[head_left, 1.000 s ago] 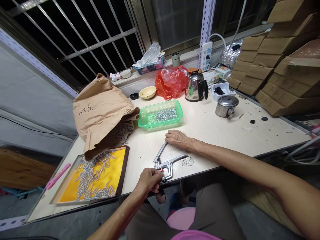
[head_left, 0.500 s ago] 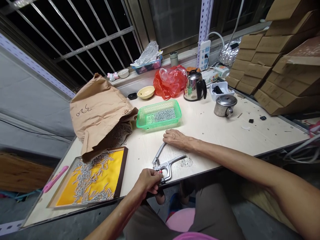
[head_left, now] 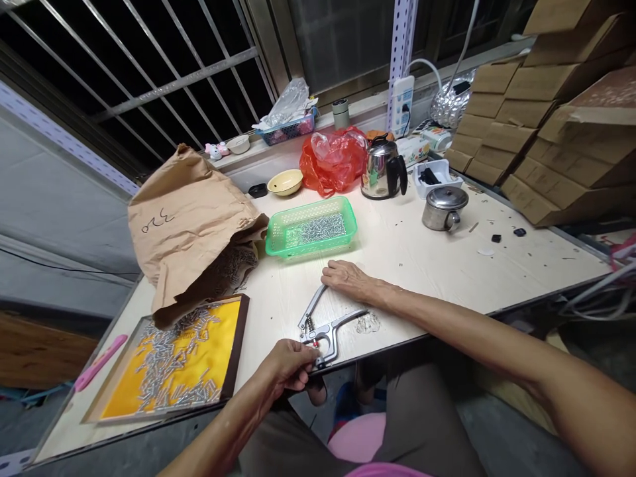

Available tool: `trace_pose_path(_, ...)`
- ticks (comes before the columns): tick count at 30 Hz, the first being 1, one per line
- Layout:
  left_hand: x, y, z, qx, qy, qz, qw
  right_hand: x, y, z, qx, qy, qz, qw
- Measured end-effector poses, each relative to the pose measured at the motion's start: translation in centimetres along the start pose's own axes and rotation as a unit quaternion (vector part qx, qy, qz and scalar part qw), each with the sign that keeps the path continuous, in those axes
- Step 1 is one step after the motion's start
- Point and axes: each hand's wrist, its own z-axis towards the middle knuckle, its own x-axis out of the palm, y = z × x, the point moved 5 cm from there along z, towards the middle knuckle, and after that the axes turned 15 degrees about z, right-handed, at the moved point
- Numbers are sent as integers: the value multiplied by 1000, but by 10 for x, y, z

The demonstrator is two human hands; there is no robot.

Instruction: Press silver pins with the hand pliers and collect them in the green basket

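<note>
A pair of grey metal snap pliers (head_left: 325,329) lies on the table near the front edge, its handles spread apart and a spring between them. My right hand (head_left: 348,278) is closed over the end of the upper handle. At the jaws my left hand (head_left: 289,363) pinches thumb and fingers together beside a small red part. Whatever sits between those fingertips is too small and hidden to make out. Left of the pliers, a shallow tray (head_left: 238,348) with a yellow bottom holds many small metal pins (head_left: 166,361). Beyond the hands, a green basket (head_left: 312,249) holds more small metal pieces.
A brown paper bag (head_left: 191,222) leans open over the tray. Behind the basket stand a yellow bowl (head_left: 285,183), a red plastic bag (head_left: 332,162) and a kettle (head_left: 381,169). A lidded metal cup (head_left: 444,212) and stacked cardboard boxes (head_left: 541,126) are on the right.
The view has shifted slightly, so everything appears a little further left. Both hands keep their places on the pliers, whose handles stay spread.
</note>
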Motion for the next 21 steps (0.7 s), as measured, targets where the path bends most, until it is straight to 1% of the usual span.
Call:
trace_pose_path(6,-2,-6,-2,-8,21,21,1000,-3,1,-7,0,11,10,1000)
trace_pose_path(11,-1,-5,0,-5,25,12,1000,-2,4,-16,-1,19,15,1000)
trace_pose_path(14,-1,-4,1,-5,25,14,1000,-3,7,-21,18,34,31,999)
trace_pose_path(18,0,-2,1,-8,27,6,1000,-13,12,-33,57,58,75,994)
trace_pose_path(21,1,-3,2,-9,32,4,999,-23,16,-44,53,65,104,991)
